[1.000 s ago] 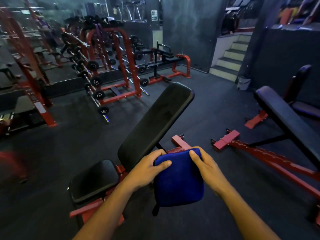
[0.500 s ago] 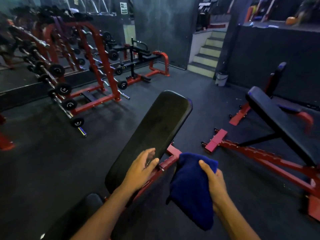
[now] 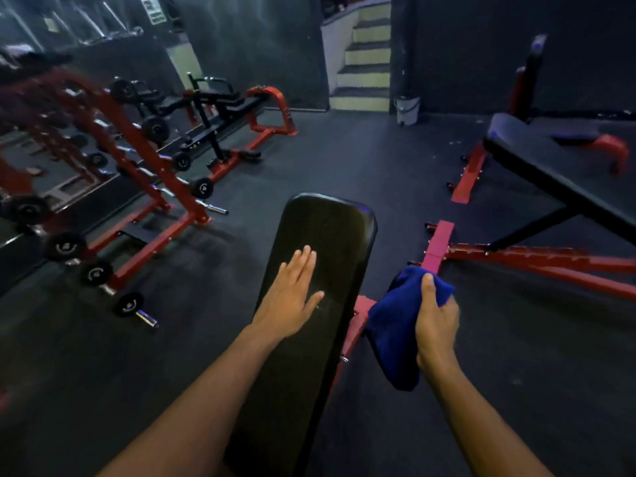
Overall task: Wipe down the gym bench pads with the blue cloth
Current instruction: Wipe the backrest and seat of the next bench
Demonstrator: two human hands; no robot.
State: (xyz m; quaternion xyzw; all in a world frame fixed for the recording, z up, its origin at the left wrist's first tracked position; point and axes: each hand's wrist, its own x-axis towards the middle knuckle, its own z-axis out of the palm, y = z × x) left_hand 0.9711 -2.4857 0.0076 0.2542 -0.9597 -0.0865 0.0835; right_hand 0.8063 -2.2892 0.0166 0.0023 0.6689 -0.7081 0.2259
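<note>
I count one glossy black pad (image 3: 320, 304), left hand (image 3: 292, 297) flat on it; right hand (image 3: 435, 318) grips one fuzzy blue cloth (image 3: 395, 325).

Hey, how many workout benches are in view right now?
2: the near bench pad under the left hand, and a second bench at right. Others may be hidden among the far machines.

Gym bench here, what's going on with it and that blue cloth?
A person stands over the bench pad, a long black backrest on a red frame. Their left hand lies flat on the pad with fingers straight. Their right hand holds the blue cloth bunched up, off to the pad's right side and over the floor, not touching the pad. No wiping is under way at this moment. A second bench stands to the right.
</note>
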